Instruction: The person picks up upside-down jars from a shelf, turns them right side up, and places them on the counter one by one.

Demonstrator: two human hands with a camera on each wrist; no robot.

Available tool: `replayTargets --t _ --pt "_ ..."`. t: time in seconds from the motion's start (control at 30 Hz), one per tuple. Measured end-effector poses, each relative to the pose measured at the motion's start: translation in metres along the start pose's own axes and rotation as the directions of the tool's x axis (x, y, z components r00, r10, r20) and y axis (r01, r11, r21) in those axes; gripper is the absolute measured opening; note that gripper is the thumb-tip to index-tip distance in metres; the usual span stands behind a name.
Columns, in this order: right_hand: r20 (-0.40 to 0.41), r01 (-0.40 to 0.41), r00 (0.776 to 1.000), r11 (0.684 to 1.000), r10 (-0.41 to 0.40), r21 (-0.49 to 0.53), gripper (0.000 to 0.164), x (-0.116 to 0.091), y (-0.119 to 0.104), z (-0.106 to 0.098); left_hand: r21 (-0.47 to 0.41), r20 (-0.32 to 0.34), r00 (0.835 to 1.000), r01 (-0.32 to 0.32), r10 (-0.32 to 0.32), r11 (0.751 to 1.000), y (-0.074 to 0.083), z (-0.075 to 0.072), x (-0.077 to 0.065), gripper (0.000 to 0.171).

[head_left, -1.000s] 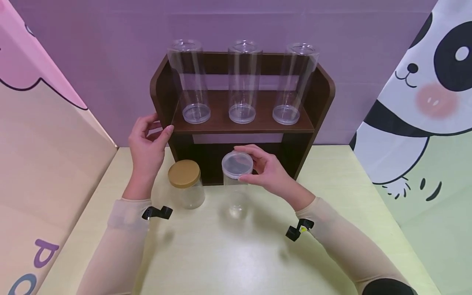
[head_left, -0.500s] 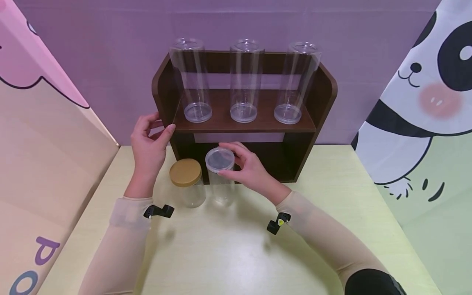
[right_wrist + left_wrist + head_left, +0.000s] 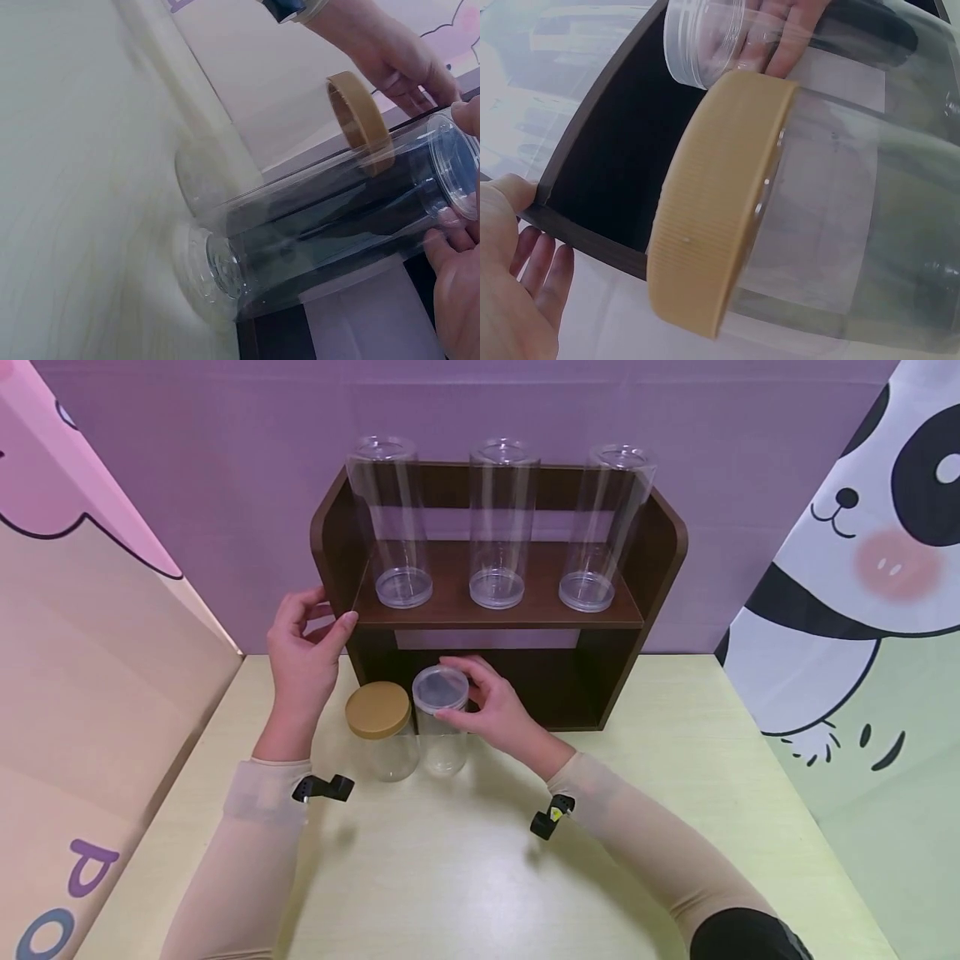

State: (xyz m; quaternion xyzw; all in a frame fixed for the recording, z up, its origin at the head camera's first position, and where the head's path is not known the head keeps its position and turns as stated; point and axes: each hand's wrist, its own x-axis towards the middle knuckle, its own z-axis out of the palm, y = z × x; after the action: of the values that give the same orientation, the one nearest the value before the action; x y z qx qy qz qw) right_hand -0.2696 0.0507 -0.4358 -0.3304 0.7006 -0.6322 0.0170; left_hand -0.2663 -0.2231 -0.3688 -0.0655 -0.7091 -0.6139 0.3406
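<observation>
My left hand (image 3: pixel 303 657) grips the left side panel of a dark brown two-tier shelf (image 3: pixel 487 625), thumb on its front edge. In my right hand (image 3: pixel 501 717), a clear jar with a translucent lid (image 3: pixel 441 688) is held near its top, thumb in front and fingers behind. It stands upright just right of a clear jar with a tan lid (image 3: pixel 378 712), before the lower tier. The right wrist view shows the held jar's base (image 3: pixel 217 262) at the table surface. In the left wrist view, the ribbed tan lid (image 3: pixel 712 210) fills the middle.
Along the upper tier stand three tall clear cylinders: left (image 3: pixel 403 585), middle (image 3: pixel 497 585) and right (image 3: pixel 587 589). The shelf backs onto a purple wall (image 3: pixel 225 485). Printed panels flank the pale wooden table (image 3: pixel 465 868) on both sides.
My right hand has moved the clear-lidded jar left, from the middle of the shelf front to beside the tan-lidded jar. The left hand keeps its hold on the shelf.
</observation>
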Motion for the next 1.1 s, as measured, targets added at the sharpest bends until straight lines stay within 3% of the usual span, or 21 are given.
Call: replayTargets --t 0.4,1.1 --pt "0.004 0.023 1.0 0.999 -0.023 -0.026 0.071 0.001 0.016 0.007 -0.005 -0.004 1.0 -0.014 0.014 1.0 -0.001 -0.001 -0.001 0.036" --pt "0.003 0.003 1.0 1.0 -0.002 -0.03 0.071 0.001 0.019 0.006 -0.025 -0.011 1.0 -0.027 0.027 0.999 -0.001 0.0 -0.001 0.035"
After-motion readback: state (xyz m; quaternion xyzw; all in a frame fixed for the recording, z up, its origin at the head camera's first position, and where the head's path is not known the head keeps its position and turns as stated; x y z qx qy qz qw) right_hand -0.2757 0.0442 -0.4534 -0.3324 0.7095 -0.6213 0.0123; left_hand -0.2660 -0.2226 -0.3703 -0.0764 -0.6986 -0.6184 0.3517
